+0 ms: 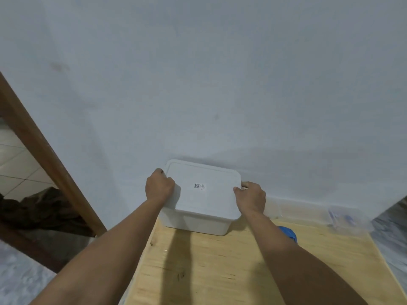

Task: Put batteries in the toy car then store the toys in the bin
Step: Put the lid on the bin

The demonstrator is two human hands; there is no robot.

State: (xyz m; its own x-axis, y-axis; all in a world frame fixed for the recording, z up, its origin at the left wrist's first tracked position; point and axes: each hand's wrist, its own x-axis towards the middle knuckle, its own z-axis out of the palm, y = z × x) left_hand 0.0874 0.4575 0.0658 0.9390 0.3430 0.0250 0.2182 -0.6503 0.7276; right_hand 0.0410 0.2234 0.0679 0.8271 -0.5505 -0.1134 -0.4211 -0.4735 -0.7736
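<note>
White bin (193, 223) on the light wood desk (220, 271), at the far edge, pushed close to the pale wall (198, 73). White lid (204, 192) on top, flat, covering the whole bin. Small square code sticker (199, 186) near the middle of the lid, with tiny print beside the code, too small to read. No other words or brand marks to be seen.

Long side of the bin running left to right along the wall, short sides facing the two hands. Bin turned a little, its left end closer to the wall than its right end.

Left hand (159, 186) on the left end of the lid, fingers curled over the edge, grip tight on the lid rim. Right hand (252, 198) on the right end of the lid, thumb on top, fingers bent round the edge, pinching the rim. Both arms reaching straight out to the bin.

Right of the bin, a blue thing (288, 233) on the desk, half hidden behind the right arm, too hidden to name. Farther right of the bin, a clear plastic bag (343, 216) with blue marks by the wall, blurry. Left of the bin, a brown wood frame (44, 146) leaning, with dark cloth (39, 208) low behind it.
</note>
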